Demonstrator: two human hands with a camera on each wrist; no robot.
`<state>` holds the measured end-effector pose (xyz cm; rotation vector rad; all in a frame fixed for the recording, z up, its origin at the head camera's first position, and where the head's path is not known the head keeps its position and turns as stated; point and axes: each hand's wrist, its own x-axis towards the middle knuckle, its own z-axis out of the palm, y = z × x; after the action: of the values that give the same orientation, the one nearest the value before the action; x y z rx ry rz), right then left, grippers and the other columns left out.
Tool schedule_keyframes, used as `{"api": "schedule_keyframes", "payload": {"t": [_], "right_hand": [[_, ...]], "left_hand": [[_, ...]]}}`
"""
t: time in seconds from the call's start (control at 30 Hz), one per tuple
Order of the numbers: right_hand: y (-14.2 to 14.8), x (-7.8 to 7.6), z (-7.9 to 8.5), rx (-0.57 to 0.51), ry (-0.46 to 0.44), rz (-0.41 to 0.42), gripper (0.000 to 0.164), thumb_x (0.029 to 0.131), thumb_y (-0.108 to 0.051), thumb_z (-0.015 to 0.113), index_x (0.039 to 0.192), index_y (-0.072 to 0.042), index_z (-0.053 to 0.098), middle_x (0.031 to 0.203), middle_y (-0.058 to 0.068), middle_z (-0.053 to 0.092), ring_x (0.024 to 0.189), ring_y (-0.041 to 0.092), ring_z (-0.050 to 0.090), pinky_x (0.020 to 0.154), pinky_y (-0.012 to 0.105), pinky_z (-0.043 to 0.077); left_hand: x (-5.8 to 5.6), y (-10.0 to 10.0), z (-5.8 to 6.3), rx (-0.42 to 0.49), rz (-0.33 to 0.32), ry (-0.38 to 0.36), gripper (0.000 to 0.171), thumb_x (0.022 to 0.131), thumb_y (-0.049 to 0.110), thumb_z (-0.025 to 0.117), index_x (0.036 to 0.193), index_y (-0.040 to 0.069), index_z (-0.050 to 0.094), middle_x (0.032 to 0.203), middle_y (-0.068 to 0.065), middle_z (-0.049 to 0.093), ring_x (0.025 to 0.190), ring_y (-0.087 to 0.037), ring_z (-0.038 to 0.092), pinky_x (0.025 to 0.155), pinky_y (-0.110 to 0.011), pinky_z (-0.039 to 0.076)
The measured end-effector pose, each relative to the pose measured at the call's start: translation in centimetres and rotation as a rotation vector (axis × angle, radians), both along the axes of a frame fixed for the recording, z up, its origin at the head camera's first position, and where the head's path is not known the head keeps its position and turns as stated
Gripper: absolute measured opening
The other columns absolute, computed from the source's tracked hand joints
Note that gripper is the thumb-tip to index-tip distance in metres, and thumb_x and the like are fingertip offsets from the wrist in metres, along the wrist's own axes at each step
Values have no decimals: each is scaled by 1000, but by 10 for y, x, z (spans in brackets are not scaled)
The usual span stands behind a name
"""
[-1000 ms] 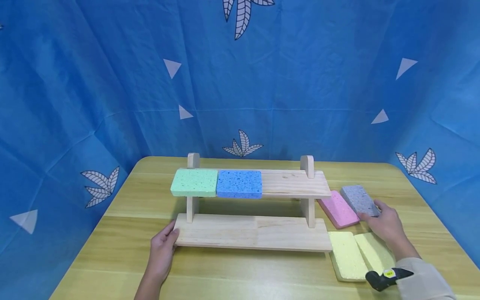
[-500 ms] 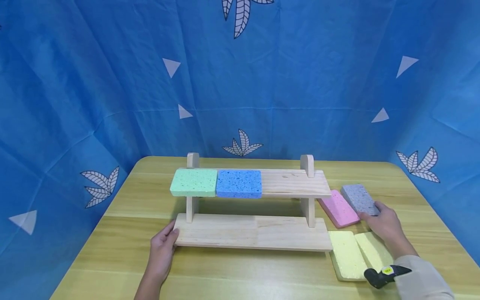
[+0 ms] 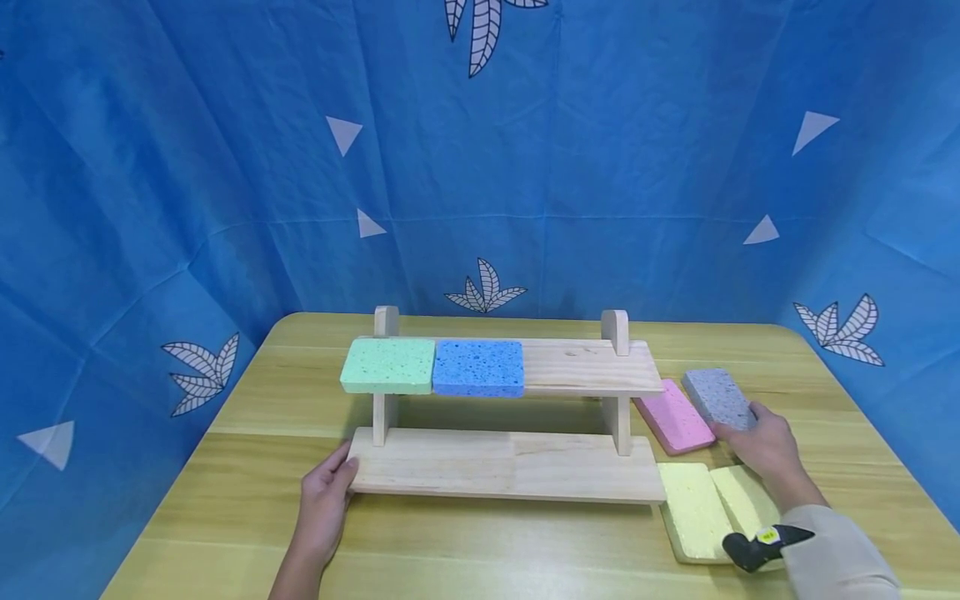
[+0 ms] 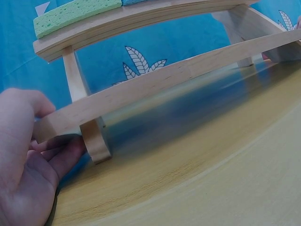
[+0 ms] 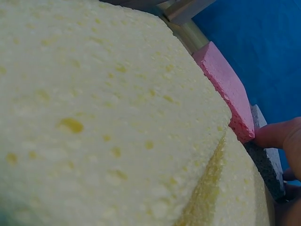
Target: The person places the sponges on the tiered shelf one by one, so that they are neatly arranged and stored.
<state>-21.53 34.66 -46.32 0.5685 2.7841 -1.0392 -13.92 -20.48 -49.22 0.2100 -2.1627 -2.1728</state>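
In the head view, my left hand (image 3: 325,496) grips the left end of a two-tier wooden shelf (image 3: 450,462). The left wrist view shows the thumb over the lower board and fingers beneath it. A green sponge (image 3: 388,365) and a blue sponge (image 3: 478,367) lie side by side on the upper board (image 3: 570,367). To the right, my right hand (image 3: 767,446) pinches the near end of a grey sponge (image 3: 718,398) between thumb and fingers. Left of it lies a pink sponge (image 3: 675,418); in the right wrist view the thumb is right at the pink sponge's corner.
Two pale yellow sponges (image 3: 693,512) lie below the right forearm, at the shelf's right front corner. The wooden table (image 3: 450,550) carries everything. Blue cloth (image 3: 637,167) with leaf prints hangs behind and at both sides. A black strap piece (image 3: 757,546) sits on the right wrist.
The right hand and sleeve have shifted slightly left, and the pink sponge has edged a little left and away. The left hand, shelf and the sponges on it have stayed in place.
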Motion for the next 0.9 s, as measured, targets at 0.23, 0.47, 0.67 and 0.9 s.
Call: {"api": "schedule_keyframes", "payload": {"t": [0.23, 0.47, 0.67, 0.9], "right_hand": [[-1, 2, 2, 11, 15, -18, 90, 89, -32, 60, 143, 15, 5, 142, 43, 14, 129, 57, 20, 109, 64, 23], [2, 3, 2, 0, 37, -34, 89, 87, -30, 60, 143, 14, 6, 142, 43, 16, 129, 58, 21, 109, 64, 24], [5, 6, 6, -15, 47, -20, 89, 88, -32, 58, 143, 14, 5, 142, 44, 15, 128, 58, 22, 107, 65, 25], [5, 7, 16, -18, 88, 23, 87, 92, -38, 53, 144, 13, 5, 141, 44, 17, 127, 60, 24, 104, 67, 28]], "left_hand": [[0, -1, -1, 3, 5, -12, 51, 101, 16, 43, 142, -11, 27, 151, -25, 22, 139, -33, 24, 103, -20, 34], [0, -1, -3, 5, 12, 2, 51, 100, 15, 44, 141, -11, 27, 150, -26, 24, 138, -33, 26, 98, -13, 38], [0, -1, -2, -13, 13, 8, 51, 100, 15, 43, 141, -11, 28, 150, -27, 25, 138, -34, 26, 97, -12, 38], [0, -1, -2, -12, 3, 8, 51, 101, 15, 42, 141, -11, 28, 150, -26, 24, 139, -33, 26, 98, -11, 37]]}}
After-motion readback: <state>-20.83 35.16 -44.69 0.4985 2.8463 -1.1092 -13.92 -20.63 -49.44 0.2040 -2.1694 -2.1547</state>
